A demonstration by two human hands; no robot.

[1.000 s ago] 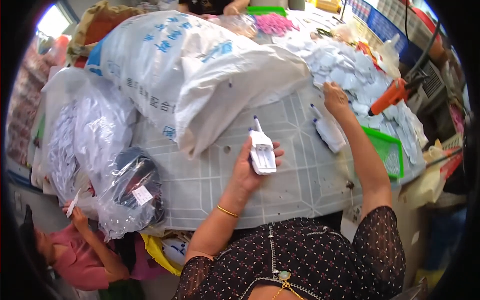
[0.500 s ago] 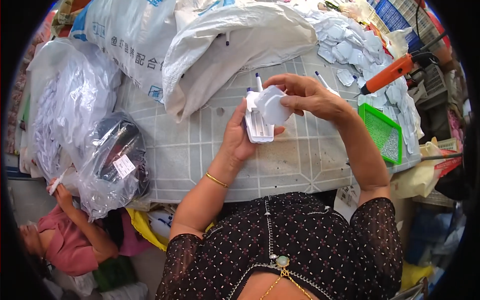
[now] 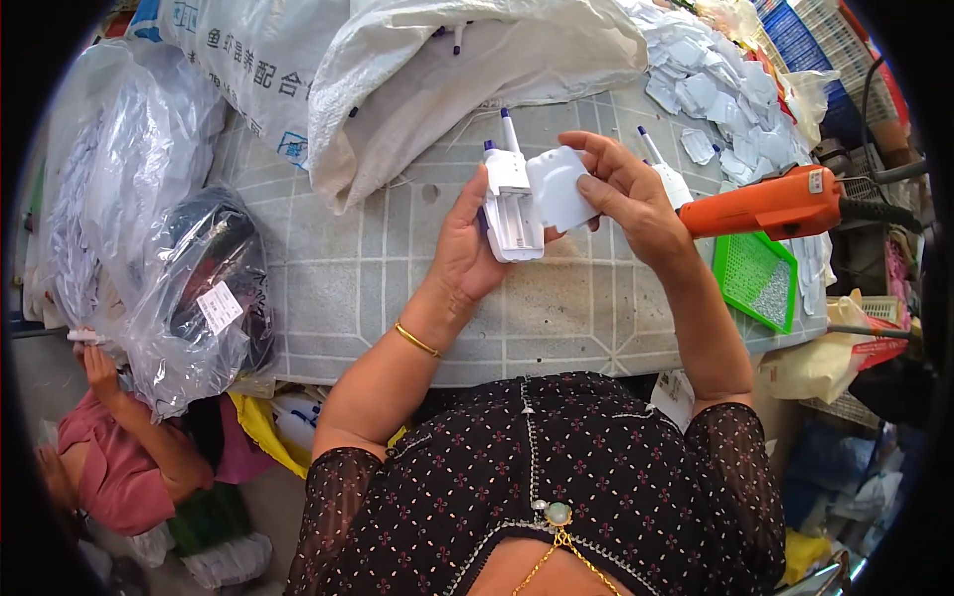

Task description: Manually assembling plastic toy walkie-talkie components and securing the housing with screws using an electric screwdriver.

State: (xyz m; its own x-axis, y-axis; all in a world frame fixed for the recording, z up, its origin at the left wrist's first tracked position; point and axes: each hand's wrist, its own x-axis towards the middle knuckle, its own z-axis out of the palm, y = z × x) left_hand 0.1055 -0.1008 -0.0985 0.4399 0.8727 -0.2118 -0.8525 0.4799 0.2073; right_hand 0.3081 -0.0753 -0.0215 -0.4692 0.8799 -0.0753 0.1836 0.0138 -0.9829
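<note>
My left hand (image 3: 463, 243) is closed around a white plastic handset (image 3: 515, 230) with a purple-tipped antenna, its slotted back compartment turned up toward me. Between the thumb and fingers of my right hand (image 3: 633, 194) is a thin white plastic cover (image 3: 562, 191). This cover is tilted beside the handset's right edge; whether the two touch, I cannot tell. Past my right fingers lies another white handset (image 3: 672, 183), also with a purple-tipped antenna. Just right of my right wrist is an orange electric screwdriver (image 3: 770, 204).
A green tray (image 3: 721, 260) of small metallic pieces sits at the right, near a heap of white covers (image 3: 711, 84). Across the back lies a white woven sack (image 3: 388, 119) with handsets inside. Clear plastic bags (image 3: 129, 169) fill the left side, beside another person's hand (image 3: 99, 372).
The cover has shifted from over the handset's upper right to beside it, exposing more of the compartment. The orange screwdriver now appears lower and closer to my right wrist.
</note>
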